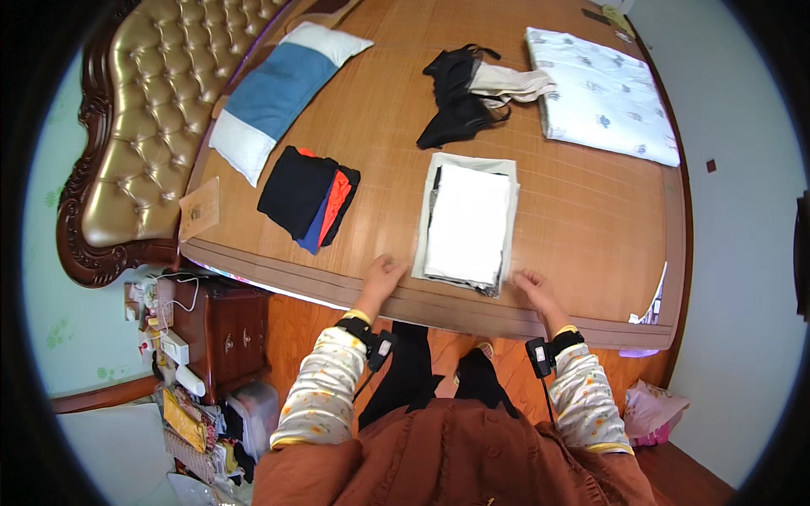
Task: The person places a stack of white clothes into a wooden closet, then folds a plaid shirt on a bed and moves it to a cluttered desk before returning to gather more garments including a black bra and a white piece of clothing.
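Observation:
A stack of folded clothes (469, 224), white on top with grey and black layers beneath, lies near the edge of the bed. My left hand (383, 278) is just left of its lower corner, its fingers slightly blurred and seemingly holding nothing. To the right of the stack, my right hand (535, 290) has its thumb and fingers close together near the lower corner; whether it touches cloth I cannot tell. Left of them sits a second pile of folded clothes (304, 196), black, blue and orange-red. Beyond the white stack lie a black garment (457, 95) and a crumpled cream cloth (512, 82).
A folded white patterned quilt (601, 95) lies at the far right of the mat-covered bed (380, 133). A blue and white pillow (285, 95) rests near the tufted headboard (164, 114). A wooden nightstand (221, 335) stands left, with a pink bag (652, 408) on the floor at right.

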The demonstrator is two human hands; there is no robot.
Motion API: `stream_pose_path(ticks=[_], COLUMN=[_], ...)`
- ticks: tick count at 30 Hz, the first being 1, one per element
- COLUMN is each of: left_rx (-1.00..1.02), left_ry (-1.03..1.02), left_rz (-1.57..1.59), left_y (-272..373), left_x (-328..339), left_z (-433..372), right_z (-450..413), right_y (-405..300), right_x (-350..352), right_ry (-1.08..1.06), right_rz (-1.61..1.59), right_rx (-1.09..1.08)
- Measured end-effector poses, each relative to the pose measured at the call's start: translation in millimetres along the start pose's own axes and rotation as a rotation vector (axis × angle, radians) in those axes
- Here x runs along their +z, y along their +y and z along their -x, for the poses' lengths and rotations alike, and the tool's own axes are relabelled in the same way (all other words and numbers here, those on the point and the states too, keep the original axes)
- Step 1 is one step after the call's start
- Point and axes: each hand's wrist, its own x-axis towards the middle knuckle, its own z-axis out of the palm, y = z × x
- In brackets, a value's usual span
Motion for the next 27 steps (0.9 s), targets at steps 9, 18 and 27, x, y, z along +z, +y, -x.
stream_pose_path(ticks=[9, 18, 27], left_rx=[0.271, 0.403, -0.075], left_ry=[0.379, 0.4, -0.104], left_rz=[0.207, -0.393, 0.056], left_y=[46.3, 39.0, -1.8], left_x=[-82.9, -287.4, -290.8], left_z=[-63.3, -180.8, -241.3], right_z=[-38.8, -114.8, -130.5], right_y=[-73.0, -69.3, -96.1], right_x=[117.3, 329.3, 403.1], right_ry=[0.074, -0.415, -0.392], right_rz=[-0.008, -0.094, -0.459], right_rx=[-0.169, 0.102, 0.199])
